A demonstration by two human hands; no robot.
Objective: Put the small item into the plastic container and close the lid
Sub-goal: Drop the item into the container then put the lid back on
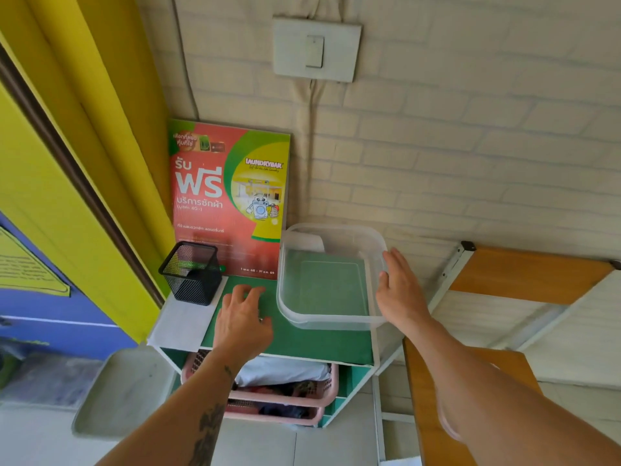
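Presently, one clear plastic container [331, 277] sits on the green top [302, 341] of a small shelf unit, lidless and open upward; nothing is visible inside it. Its near edge overhangs nothing that can be judged. The small item cannot be identified with certainty: a tiny metallic glint shows at the knuckles of the left hand [242, 319], too small to name.

Two hands are in view. The left hand lies palm down on the green top at 9 o'clock from the container, fingers [250, 292] curled and spread toward 12 o'clock; whether it holds anything beneath the palm cannot be told. The right hand [398, 290] is open, fingers extended, touching the container's right rim at 3 o'clock, gripping nothing closed.

One black mesh pen holder [191, 274] stands at 10 o'clock from the left hand. One red-and-green laundry poster [232, 196] leans upright against the wall at 11 o'clock from the container. One wall switch [316, 50] is mounted at 12 o'clock. Below the top, two pink baskets [285, 395] are stacked, holding cloth. One pale tray-like lid [124, 391] lies at 7 o'clock, low left.
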